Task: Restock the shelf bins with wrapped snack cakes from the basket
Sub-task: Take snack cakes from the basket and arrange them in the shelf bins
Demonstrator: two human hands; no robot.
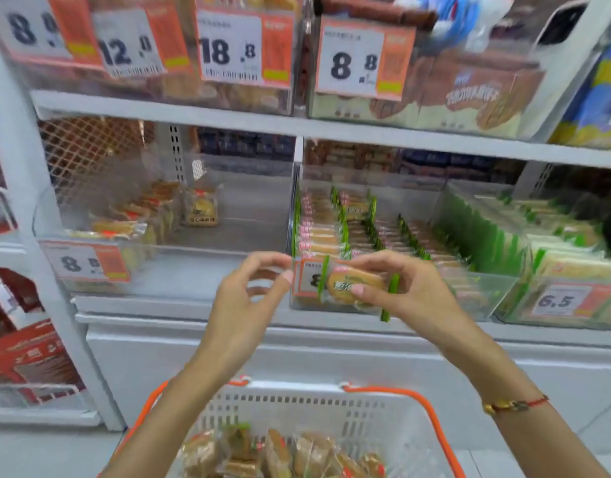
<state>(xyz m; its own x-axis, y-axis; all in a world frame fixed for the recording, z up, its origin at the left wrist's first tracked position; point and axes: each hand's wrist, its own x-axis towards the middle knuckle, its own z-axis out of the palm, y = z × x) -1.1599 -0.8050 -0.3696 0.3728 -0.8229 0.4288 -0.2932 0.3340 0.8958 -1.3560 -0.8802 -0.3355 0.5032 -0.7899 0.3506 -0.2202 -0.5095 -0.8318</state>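
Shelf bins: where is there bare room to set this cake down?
The left bin has a bare floor right of its cake row. The middle bin is packed with rows. The right hand holds the cake.

A wrapped cake [354,282] sits at the centre of the frame, a round golden cake in clear film with green end seals, held lying sideways in front of the middle bin [476,291]. That clear bin, centre right, is packed with upright rows of the same green-edged packs. The left bin [180,250], at centre left, holds only a few orange-labelled packs along its left side (one stands alone at the back). The white basket [331,408] with orange handles, bottom centre, holds a jumble of wrapped cakes.
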